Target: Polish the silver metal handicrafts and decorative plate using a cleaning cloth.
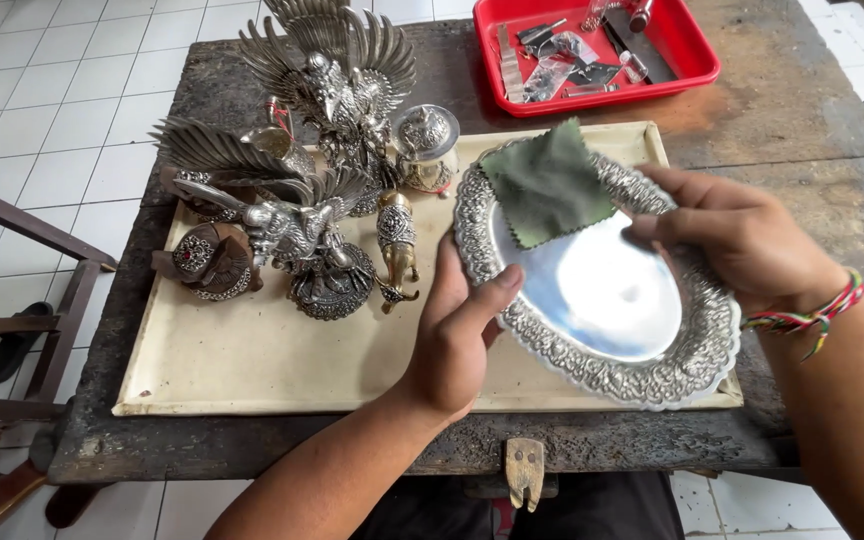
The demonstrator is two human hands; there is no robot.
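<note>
Silver bird figurines stand on the cream tray. The left hand grips the oval embossed silver platter by its rim above that tray; the right hand, fingers curled, pinches a green cloth onto it.

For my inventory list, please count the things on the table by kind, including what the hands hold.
Silver oval tray: 1
Green cloth: 1
Winged bird statues: 2
Small silver figures and vessels: about 5
Red tray: 1
Cream board: 1
Total: about 11
</note>
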